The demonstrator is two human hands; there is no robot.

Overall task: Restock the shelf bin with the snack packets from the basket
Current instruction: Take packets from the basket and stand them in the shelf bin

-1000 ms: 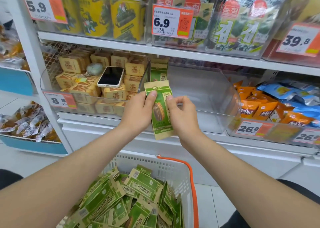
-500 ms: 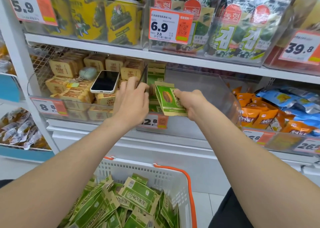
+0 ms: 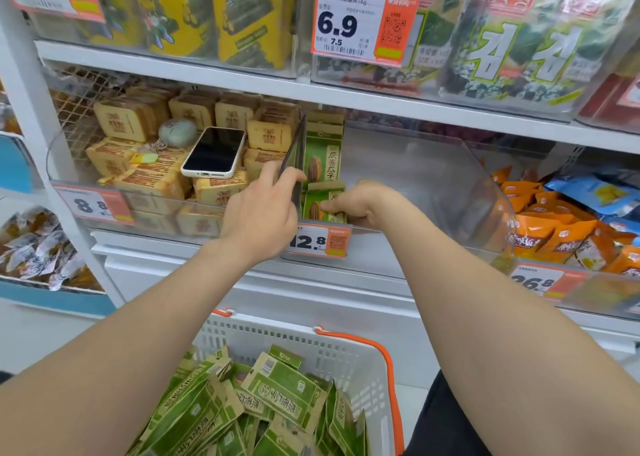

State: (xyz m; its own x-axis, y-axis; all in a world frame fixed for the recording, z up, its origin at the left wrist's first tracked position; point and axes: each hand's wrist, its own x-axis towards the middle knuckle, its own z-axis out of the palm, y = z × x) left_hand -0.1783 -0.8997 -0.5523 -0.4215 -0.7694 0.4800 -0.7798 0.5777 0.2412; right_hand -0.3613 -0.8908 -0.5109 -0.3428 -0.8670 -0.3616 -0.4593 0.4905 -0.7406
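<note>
In the shelf bin (image 3: 450, 178), right hand (image 3: 360, 202) pinches a packet (image 3: 320, 201); left hand (image 3: 259, 213) grips the divider (image 3: 294, 150).

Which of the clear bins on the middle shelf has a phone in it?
The leftmost bin, full of tan packets: a white-cased phone lies face up on top of them. Nothing like it lies in the others.

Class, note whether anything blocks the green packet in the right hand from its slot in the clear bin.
Nothing visible does. The right hand holds the green packet inside the clear bin, in front of the standing packets; the left hand grips the divider.
</note>
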